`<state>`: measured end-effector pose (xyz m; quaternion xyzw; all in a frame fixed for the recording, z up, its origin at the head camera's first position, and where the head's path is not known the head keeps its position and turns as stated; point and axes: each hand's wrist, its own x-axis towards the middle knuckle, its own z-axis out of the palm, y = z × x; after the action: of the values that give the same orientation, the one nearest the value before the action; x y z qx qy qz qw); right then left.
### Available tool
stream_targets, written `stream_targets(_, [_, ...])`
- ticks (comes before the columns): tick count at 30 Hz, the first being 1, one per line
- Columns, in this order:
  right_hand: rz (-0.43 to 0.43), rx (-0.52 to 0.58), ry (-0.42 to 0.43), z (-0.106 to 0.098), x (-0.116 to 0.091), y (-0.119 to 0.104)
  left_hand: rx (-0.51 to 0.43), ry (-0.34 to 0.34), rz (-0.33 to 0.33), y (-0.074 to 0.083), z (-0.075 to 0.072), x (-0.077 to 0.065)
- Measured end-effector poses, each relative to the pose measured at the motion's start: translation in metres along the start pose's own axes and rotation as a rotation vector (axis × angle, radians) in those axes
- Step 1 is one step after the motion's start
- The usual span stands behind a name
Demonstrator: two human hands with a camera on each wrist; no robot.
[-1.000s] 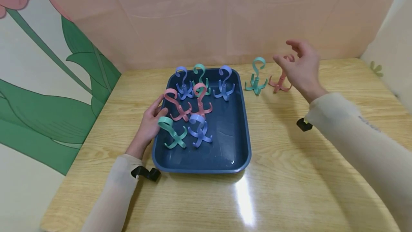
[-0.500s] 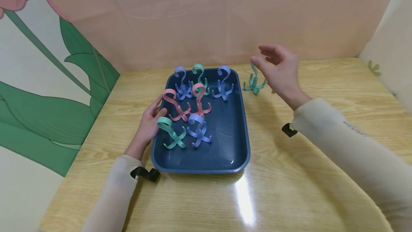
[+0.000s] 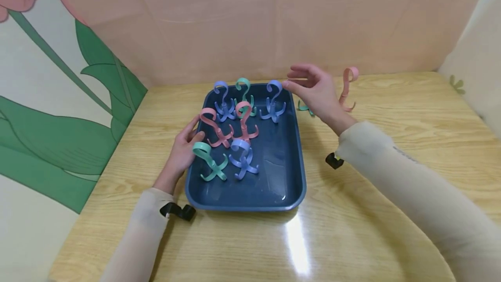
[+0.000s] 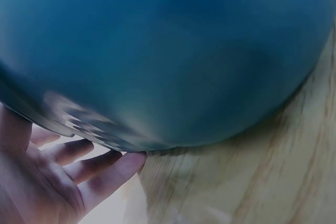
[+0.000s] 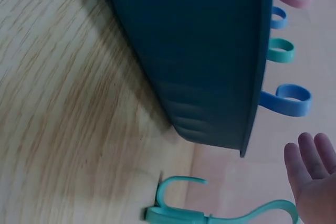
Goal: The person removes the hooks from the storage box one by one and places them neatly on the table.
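Observation:
A dark blue tray [image 3: 245,208] stands on the table, holding several plastic four-pronged hooks in purple, green and pink. My left hand [image 3: 182,149] holds its left side, thumb over the rim; in the left wrist view, fingertips [image 4: 134,163] touch the tray's outer wall [image 4: 199,66]. Above the back right rim hovers my right hand [image 3: 317,95], fingers loosely extended and nothing held. Its thumb tip is close to the curl of a purple hook [image 3: 272,110]; the right wrist view has the hand [image 5: 317,187] apart from that hook [image 5: 294,100].
Right of the tray stand a green hook [image 3: 303,107], largely hidden behind my right hand, and a pink hook [image 3: 345,92]. A peach-coloured covering [image 3: 219,25] rises along the table's back edge. Walls flank both sides.
My right hand has moved left, from over the pink hook, past the green one, to the tray's back right corner. My left hand and the tray stay put.

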<state>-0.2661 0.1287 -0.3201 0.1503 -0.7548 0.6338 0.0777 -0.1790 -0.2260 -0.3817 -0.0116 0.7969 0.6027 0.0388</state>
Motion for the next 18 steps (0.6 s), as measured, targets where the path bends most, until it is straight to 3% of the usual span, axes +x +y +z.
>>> stream_targets(6, [0.068, -0.016, -0.056, 0.006, 0.005, 0.005, 0.001, 0.006, 0.012, -0.002, 0.001, 0.001])
stream_targets(18, [0.049, -0.081, -0.072, 0.020, 0.013, 0.016, 0.006, 0.009, 0.014, -0.001, 0.002, 0.003])
